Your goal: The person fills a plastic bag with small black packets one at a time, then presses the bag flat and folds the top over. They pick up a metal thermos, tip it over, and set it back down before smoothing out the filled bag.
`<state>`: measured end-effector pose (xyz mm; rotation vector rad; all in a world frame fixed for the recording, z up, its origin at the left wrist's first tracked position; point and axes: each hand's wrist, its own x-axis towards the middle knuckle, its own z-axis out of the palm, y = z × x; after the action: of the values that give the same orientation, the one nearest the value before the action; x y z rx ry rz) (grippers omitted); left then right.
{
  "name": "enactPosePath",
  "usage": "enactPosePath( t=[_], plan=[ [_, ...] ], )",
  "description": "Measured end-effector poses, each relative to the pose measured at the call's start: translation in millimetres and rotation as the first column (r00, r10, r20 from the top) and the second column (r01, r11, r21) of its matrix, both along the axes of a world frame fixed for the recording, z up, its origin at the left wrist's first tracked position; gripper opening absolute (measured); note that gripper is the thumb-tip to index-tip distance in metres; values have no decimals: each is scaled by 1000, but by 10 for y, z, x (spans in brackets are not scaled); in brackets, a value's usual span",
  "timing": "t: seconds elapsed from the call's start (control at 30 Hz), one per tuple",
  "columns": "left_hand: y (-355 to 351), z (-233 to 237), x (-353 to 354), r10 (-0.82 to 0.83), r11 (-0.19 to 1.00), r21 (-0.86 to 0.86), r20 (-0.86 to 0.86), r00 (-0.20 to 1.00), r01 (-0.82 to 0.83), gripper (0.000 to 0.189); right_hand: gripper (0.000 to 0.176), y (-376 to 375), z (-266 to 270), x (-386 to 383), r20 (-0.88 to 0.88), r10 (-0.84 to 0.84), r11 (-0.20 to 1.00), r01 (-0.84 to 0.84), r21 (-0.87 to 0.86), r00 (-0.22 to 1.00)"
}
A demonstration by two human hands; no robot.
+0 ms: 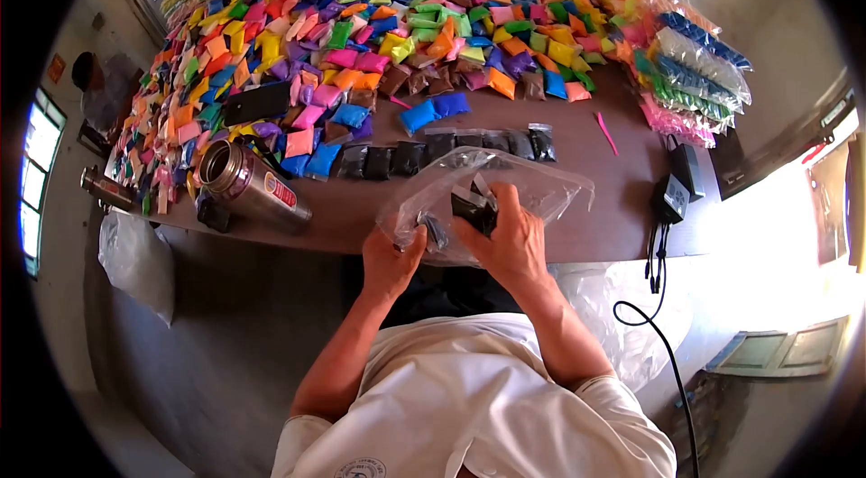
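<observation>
A large clear plastic bag (555, 194) lies at the near table edge, between my hands. My left hand (392, 260) is closed on the bag's near left edge, and a small dark packet (435, 233) shows beside its fingertips. In my right hand (514, 243), thumb and fingers are closed around black packets (474, 209) at the bag; how many is hard to make out. Whether these sit fully inside the plastic cannot be told. Just beyond the bag, several small black packets (410, 159) lie side by side in a row.
Small colourful packets (361, 18) are heaped across the back and left. A black phone (257, 104) and a steel flask (262, 189) stand left. Bundled packets (690, 72) are piled right, near a pink strip (606, 133) and a black power adapter (670, 198) with cables. A person (104, 86) is at far left.
</observation>
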<state>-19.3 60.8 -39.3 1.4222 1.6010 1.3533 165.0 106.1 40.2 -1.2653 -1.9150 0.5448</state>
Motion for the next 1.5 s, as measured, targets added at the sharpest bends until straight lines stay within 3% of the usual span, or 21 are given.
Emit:
enactPosePath(
  t=[0.13,0.23,0.33,0.4,0.5,0.77,0.93,1.13,1.27,1.33,1.4,1.47,1.5],
  plan=[
    [42,114,38,44,991,131,-130,991,-27,30,47,97,-259,-118,105,-3,993,-10,120,994],
    [41,150,61,72,994,92,-151,986,-59,28,47,115,-393,-174,150,-37,992,19,123,988],
    [52,106,54,79,988,141,-147,986,-58,27,51,107,-383,-166,180,-13,1000,12,7,984],
    [52,89,43,69,990,133,-138,988,-51,28,51,124,-282,-89,171,168,964,-126,-235,971],
    [44,144,51,57,993,109,-147,988,-41,29,49,126,-148,4,187,274,929,-210,-305,943],
    [46,158,50,58,994,102,-195,979,-38,30,38,225,-215,14,232,338,931,-287,-228,912],
    [65,127,56,56,991,127,-145,988,-38,32,34,223,-226,21,193,302,946,-269,-180,933],
    [50,180,71,23,993,116,-102,994,-11,31,36,240,-222,29,277,345,936,-308,-169,897],
    [9,90,55,-24,1000,19,-72,997,25,30,33,86,129,196,143,360,929,-341,-143,922],
    [38,-47,65,-8,991,133,88,996,-4,30,31,-29,443,349,76,371,924,-361,-124,925],
    [25,-25,43,12,995,95,-1,1000,-12,26,22,-161,692,584,-307,480,827,-541,-154,822],
    [36,-69,25,41,998,58,-102,994,-36,23,17,-125,651,734,-570,581,814,-426,395,581],
    [35,-68,32,29,998,66,-96,995,-23,23,17,-143,668,795,-721,472,882,-283,377,508]
  ],
)
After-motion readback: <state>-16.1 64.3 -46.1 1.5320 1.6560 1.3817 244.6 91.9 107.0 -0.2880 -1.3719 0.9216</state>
